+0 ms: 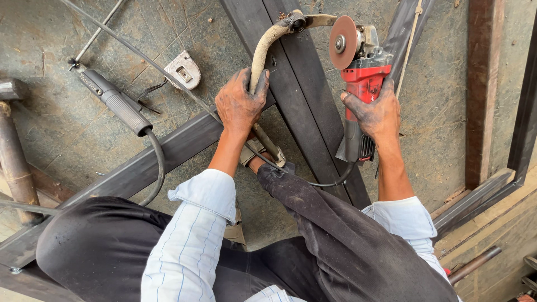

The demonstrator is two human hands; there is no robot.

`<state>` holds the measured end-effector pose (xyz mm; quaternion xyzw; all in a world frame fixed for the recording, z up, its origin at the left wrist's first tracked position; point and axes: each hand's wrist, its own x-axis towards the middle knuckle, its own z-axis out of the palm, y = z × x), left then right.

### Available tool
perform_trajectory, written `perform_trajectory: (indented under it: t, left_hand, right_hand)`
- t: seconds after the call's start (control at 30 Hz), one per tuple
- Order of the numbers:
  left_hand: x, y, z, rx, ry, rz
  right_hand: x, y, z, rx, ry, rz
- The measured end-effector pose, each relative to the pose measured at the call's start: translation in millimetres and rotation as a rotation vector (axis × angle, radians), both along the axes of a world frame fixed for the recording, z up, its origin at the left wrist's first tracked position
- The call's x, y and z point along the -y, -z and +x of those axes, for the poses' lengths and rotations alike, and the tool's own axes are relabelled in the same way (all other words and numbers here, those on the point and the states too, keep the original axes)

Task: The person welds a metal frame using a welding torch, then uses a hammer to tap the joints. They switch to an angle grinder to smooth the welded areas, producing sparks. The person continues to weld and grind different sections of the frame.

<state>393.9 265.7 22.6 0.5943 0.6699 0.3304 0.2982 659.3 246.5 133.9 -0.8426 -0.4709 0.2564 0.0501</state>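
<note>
My left hand (239, 103), black with grime, grips a curved pale metal bar (263, 50) that arches over two dark steel beams (299, 95). A bolt end sits at the top of the bar's curve. My right hand (376, 114) holds a red angle grinder (362, 84) by its body. The grinder's brown disc (342, 42) stands just right of the bar's upper end, close to it; I cannot tell whether they touch. The grinder's black cable (330, 182) loops down toward my knee. I crouch in dark trousers and a pale striped shirt.
A welding electrode holder (117, 103) with its thick cable lies on the concrete floor at left. Next to it lies a small white metal piece (183, 70). A long dark beam (140, 168) crosses diagonally under my legs. Rusty pipes (14, 162) and steel sections (481, 89) lie at the sides.
</note>
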Motion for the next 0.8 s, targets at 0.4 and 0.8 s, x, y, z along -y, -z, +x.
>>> perform_trajectory:
  t: [0.4, 0.8]
  left_hand:
    - [0.4, 5.4, -0.4, 0.016, 0.006, -0.058]
    - [0.3, 4.1, 0.4, 0.024, -0.004, -0.076]
  right_hand:
    - [-0.9, 2.7, 0.5, 0.001, -0.023, 0.010]
    - [-2.8, 1.9, -0.3, -0.011, -0.007, 0.007]
